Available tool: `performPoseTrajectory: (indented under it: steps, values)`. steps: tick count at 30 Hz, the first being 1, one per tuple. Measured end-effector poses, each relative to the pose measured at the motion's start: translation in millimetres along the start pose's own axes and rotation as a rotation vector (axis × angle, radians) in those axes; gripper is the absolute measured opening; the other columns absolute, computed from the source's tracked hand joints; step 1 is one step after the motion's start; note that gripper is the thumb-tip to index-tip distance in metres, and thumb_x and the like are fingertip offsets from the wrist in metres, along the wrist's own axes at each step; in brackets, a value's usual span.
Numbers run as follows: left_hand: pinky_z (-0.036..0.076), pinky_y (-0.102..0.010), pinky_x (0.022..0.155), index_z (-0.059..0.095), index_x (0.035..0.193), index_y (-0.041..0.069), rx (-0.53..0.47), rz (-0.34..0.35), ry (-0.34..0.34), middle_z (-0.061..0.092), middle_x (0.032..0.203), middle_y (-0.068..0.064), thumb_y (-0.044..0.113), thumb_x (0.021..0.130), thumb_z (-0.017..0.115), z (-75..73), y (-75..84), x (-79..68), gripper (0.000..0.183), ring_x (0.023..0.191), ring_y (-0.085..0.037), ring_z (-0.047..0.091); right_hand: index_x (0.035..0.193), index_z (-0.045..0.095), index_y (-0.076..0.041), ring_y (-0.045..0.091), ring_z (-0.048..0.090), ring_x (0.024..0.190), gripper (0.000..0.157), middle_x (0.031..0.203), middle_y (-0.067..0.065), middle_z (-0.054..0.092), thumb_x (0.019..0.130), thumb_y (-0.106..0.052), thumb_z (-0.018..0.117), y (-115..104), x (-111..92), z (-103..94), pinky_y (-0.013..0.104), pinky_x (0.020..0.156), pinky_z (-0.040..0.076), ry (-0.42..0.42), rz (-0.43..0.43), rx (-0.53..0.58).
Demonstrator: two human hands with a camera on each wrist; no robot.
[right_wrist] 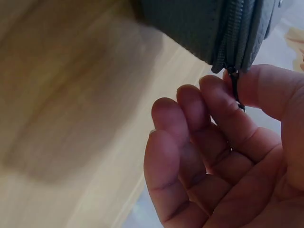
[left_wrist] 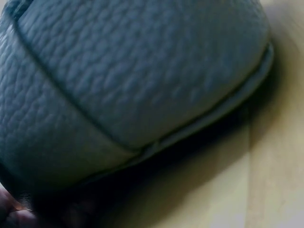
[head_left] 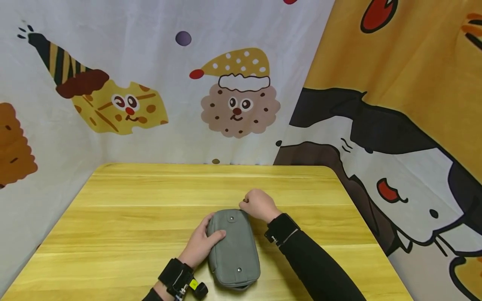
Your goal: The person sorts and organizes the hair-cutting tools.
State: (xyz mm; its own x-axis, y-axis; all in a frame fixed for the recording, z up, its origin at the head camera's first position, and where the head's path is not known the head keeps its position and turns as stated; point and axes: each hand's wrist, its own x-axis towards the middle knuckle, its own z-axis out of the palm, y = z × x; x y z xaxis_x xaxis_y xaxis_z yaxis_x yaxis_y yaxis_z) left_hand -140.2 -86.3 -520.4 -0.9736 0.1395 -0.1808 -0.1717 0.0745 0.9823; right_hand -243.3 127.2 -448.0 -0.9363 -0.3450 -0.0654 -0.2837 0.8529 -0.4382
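A grey zip pouch with pebbled surface and two snap studs lies on the wooden table. My left hand grips its left side, thumb on the top face and fingers down along the edge. At the pouch's far right corner, my right hand pinches a dark zipper pull between thumb and index finger, the other fingers loosely curled. The zipper teeth look closed along the part visible in the right wrist view. The left wrist view is filled by the pouch's side, with only a bit of fingers in the corner.
The light wooden table extends around the pouch on all sides. Behind it hangs a white cloth printed with cartoon food, and at the right an orange cloth with a cartoon animal. A wrist camera sits near the pouch's lower left.
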Motion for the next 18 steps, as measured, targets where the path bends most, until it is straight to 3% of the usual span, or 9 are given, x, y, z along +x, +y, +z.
performPoseTrajectory:
  steps: [4, 6, 8, 10, 13, 18]
  values:
    - [0.049, -0.037, 0.109, 0.034, 0.166, 0.016, -0.008, -0.001, -0.007, 0.053, 0.159, -0.016, 0.034, 0.100, 0.075, -0.2, -0.7, 0.3, 0.081, 0.136, -0.028, 0.060, 0.056, 0.038, -0.019, 0.012, 0.029, 0.048, 0.053, 0.053, -0.007, 0.029, 0.100, -0.019, 0.066, 6.1, -0.8, 1.2, 0.026, 0.052, 0.025, -0.015, 0.001, 0.069]
    - [0.048, -0.039, 0.112, 0.033, 0.166, 0.017, -0.006, 0.000, -0.006, 0.052, 0.160, -0.016, 0.035, 0.100, 0.075, -0.4, -0.7, 0.0, 0.080, 0.138, -0.029, 0.058, 0.060, 0.046, -0.017, 0.013, 0.034, 0.050, 0.046, 0.056, -0.005, 0.035, 0.101, -0.020, 0.065, 7.1, -0.7, 1.1, 0.026, 0.054, 0.029, -0.026, 0.000, 0.102]
    - [0.046, -0.041, 0.114, 0.032, 0.167, 0.017, -0.004, 0.001, -0.006, 0.050, 0.162, -0.015, 0.036, 0.101, 0.074, -0.5, -0.8, -0.6, 0.080, 0.141, -0.030, 0.056, 0.072, 0.062, -0.013, 0.013, 0.043, 0.055, 0.032, 0.064, -0.004, 0.049, 0.102, -0.020, 0.066, 8.2, -0.8, 1.7, 0.026, 0.056, 0.036, -0.035, 0.004, 0.135]
    - [0.046, -0.043, 0.115, 0.032, 0.167, 0.018, -0.002, 0.003, -0.009, 0.049, 0.163, -0.016, 0.037, 0.101, 0.073, -0.8, -0.5, -1.1, 0.080, 0.142, -0.031, 0.055, 0.094, 0.073, -0.008, 0.014, 0.052, 0.064, 0.018, 0.078, 0.000, 0.062, 0.104, -0.021, 0.066, 9.8, -1.8, 2.5, 0.027, 0.060, 0.043, -0.046, -0.001, 0.164]
    - [0.047, -0.044, 0.114, 0.030, 0.168, 0.016, 0.004, 0.010, -0.022, 0.049, 0.162, -0.018, 0.037, 0.102, 0.072, -1.2, -0.5, -1.0, 0.080, 0.141, -0.033, 0.056, 0.122, 0.074, -0.008, 0.015, 0.059, 0.079, 0.022, 0.100, 0.002, 0.072, 0.108, -0.023, 0.064, 13.1, -4.8, 2.7, 0.029, 0.070, 0.050, -0.071, -0.039, 0.182]
    - [0.050, -0.036, 0.108, 0.032, 0.167, 0.014, -0.001, 0.017, -0.028, 0.051, 0.160, -0.020, 0.036, 0.103, 0.071, -1.1, -0.7, -0.8, 0.078, 0.136, -0.031, 0.059, 0.124, 0.077, -0.013, 0.015, 0.065, 0.090, 0.025, 0.112, 0.002, 0.077, 0.113, -0.022, 0.056, 20.5, -9.8, 0.5, 0.033, 0.080, 0.055, -0.123, -0.149, 0.154]
